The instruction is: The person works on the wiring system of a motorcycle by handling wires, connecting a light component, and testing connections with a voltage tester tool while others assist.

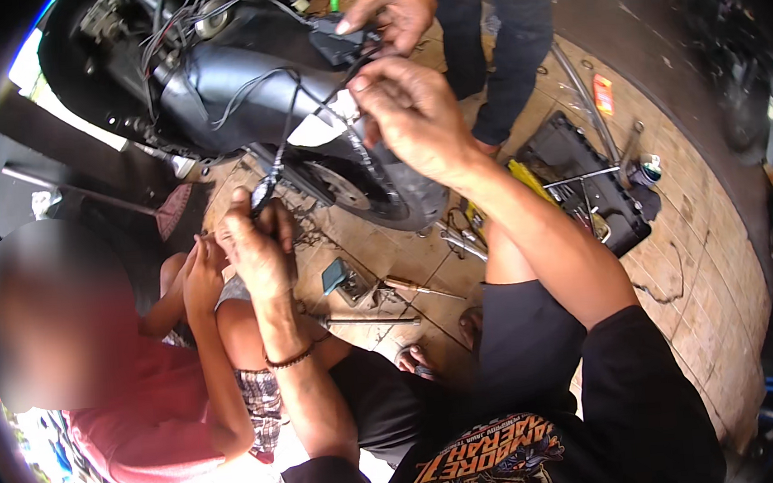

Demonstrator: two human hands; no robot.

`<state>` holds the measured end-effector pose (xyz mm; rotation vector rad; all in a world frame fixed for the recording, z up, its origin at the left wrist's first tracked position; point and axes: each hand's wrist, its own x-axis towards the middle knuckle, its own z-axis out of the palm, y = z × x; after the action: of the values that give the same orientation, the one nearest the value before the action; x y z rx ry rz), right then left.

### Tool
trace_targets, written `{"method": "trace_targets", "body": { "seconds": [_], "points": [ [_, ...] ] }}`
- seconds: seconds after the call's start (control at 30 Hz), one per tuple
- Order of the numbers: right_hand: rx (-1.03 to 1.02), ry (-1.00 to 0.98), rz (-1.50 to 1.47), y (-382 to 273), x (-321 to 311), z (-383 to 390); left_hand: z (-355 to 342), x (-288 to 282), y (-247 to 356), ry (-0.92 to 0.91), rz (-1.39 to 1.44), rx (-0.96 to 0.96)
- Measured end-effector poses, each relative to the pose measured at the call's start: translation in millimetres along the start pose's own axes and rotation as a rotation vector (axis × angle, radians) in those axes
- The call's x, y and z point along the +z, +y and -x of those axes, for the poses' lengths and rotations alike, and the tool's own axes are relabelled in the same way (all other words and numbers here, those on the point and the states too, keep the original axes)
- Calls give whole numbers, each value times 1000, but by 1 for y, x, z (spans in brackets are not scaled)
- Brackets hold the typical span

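My left hand (258, 252) is closed around the lower end of a black wire (288, 127), where a shiny, dark wrapped part shows above the fingers. That wire runs up in front of the motorcycle's rear body (237, 76) toward my right hand (413, 117). With fingertips pinched together, my right hand grips the wire's upper stretch close to the wiring. Just beyond it, another person's hand (400, 9) holds a black box-shaped part (333, 44). Loose wires (166, 32) lie over the motorcycle. Its wheel (355, 189) is below my hands.
A person in a red shirt (161, 432) sits close at my left. An open black toolbox (538, 152) with tools lies on the tiles at right. A screwdriver (422, 287) and a small teal-lidded case (336, 275) lie between. Someone's dark-trousered legs (517, 59) stand beyond.
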<state>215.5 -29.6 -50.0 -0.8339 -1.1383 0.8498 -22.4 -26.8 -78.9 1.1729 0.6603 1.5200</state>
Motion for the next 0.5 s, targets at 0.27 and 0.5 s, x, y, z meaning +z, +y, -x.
{"method": "trace_targets", "body": {
  "seconds": [0.27,0.5],
  "points": [
    [249,145,-139,-18,2,-8,-1,-27,11,-294,180,-88],
    [-110,91,290,16,-10,-26,-16,-65,34,-475,748,-114]
  ]
}}
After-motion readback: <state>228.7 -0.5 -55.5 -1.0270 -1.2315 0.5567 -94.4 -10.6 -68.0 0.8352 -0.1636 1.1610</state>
